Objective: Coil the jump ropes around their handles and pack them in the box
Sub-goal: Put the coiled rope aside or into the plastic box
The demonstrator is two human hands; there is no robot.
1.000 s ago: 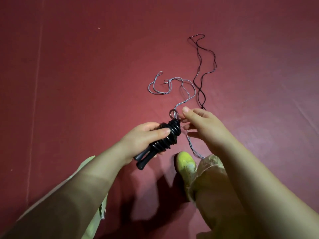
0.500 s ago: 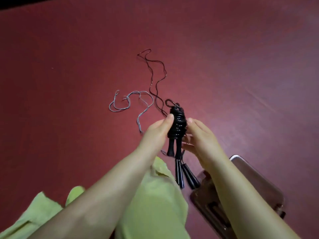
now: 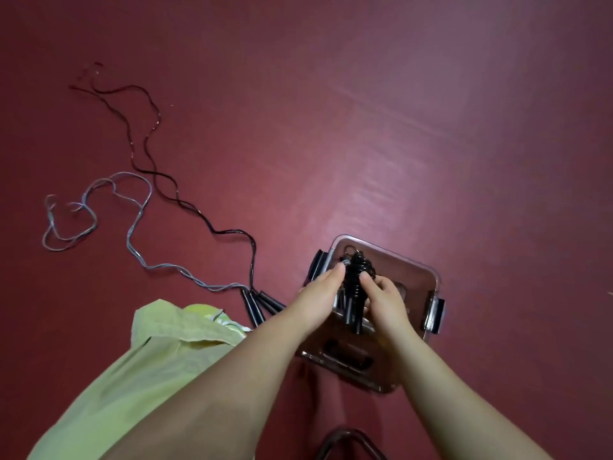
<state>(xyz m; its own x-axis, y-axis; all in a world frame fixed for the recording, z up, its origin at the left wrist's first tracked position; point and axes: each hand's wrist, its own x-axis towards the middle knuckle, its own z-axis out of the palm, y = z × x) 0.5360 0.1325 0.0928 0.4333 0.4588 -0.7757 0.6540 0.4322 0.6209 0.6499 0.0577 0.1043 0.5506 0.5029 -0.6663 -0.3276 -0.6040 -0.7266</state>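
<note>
Both hands are covering the coiled rope's [image 3: 357, 273] handles and part of the box [image 3: 416, 270]. The loose ropes' handles [image 3: 257, 305] are slipping behind the left forearm. A dark object [image 3: 348, 444] is being cropped by the bottom edge.

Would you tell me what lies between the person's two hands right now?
In the head view, the coiled black jump rope sits between left hand and right hand.

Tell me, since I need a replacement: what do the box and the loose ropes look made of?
Box: clear, glossy hard plastic, seemingly; the floor shows through. Black rope: probably glossy plastic-coated cord. Grey rope: duller; material unclear.
</note>
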